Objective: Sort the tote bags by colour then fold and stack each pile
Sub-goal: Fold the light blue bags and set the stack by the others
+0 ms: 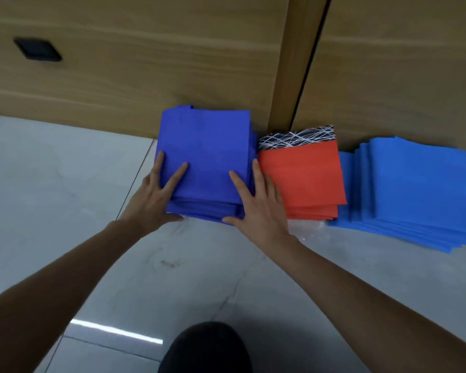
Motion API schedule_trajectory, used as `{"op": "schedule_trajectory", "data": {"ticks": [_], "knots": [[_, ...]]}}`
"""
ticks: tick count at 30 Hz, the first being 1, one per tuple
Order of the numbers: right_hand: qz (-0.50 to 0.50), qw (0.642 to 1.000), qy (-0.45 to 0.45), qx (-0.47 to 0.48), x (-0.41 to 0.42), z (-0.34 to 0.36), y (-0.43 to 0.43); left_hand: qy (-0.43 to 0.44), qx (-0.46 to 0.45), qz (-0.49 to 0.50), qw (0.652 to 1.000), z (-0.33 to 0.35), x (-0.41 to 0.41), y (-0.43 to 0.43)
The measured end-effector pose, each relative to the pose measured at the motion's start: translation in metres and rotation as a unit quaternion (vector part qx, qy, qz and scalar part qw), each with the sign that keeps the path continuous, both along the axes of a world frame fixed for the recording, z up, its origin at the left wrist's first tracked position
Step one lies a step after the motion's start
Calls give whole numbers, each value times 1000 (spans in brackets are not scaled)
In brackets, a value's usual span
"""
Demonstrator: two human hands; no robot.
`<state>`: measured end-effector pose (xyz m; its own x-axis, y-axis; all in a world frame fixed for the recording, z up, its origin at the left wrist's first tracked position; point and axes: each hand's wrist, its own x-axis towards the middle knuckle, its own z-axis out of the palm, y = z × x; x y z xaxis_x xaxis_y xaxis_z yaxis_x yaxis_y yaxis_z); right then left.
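The left hand [156, 195] lies flat against the left side of the dark blue pile [207, 152] of folded bags, fingers straight and spread, thumb at the near bottom edge. The right hand [256, 203] presses the right side in the same way, fingers straight, between this pile and the red pile [301, 179]. The two piles touch. A light blue pile [414, 184] lies just beside the red one, fanned out and cut off at the picture edge. All stand on the floor [51, 184] against the wooden wall [145, 63]. The floor is open to the left. A black piece with white lines [299, 137] shows behind the red pile; what it is I cannot tell.
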<state>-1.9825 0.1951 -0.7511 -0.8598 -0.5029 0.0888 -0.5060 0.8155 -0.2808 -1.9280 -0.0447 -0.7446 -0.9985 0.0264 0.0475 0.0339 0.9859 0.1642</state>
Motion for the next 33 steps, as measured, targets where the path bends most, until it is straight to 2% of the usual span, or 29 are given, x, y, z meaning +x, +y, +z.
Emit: {"op": "schedule_trajectory", "data": {"ticks": [2, 6, 10, 14, 16, 17, 19, 20, 21, 24, 30, 33], "knots": [[-3, 1000, -19, 25, -4, -4, -2, 13, -34, 39, 999, 2, -7, 5], [0, 999, -32, 4, -15, 1, -2, 3, -65, 62, 996, 12, -19, 2], [5, 999, -41, 35, -9, 6, -5, 8, -43, 55, 998, 6, -12, 1], [2, 994, 92, 61, 9, 2, -5, 73, -7, 50, 996, -4, 3, -2], [-3, 992, 122, 39, 16, -3, -4, 84, 60, 112, 988, -9, 14, -5], [-15, 993, 116, 23, 18, -6, -4, 69, 122, 173, 975, -13, 19, -6], [-40, 996, 75, 12, 17, -12, -8, -6, 276, 290, 916, -20, 23, -8], [-39, 998, 53, 18, 16, -13, -11, -53, 334, 317, 886, -24, 22, -9], [-32, 999, 32, 30, 14, -13, -14, -88, 353, 321, 874, -29, 20, -9], [-2, 997, -11, 82, 7, -11, -19, -85, 343, 327, 877, -37, 8, -3], [26, 992, 2, 125, -4, -8, -15, -7, 289, 365, 885, -43, 5, 3], [28, 993, 2, 116, -5, -4, -11, -32, 302, 331, 893, -39, 13, 3]]}}
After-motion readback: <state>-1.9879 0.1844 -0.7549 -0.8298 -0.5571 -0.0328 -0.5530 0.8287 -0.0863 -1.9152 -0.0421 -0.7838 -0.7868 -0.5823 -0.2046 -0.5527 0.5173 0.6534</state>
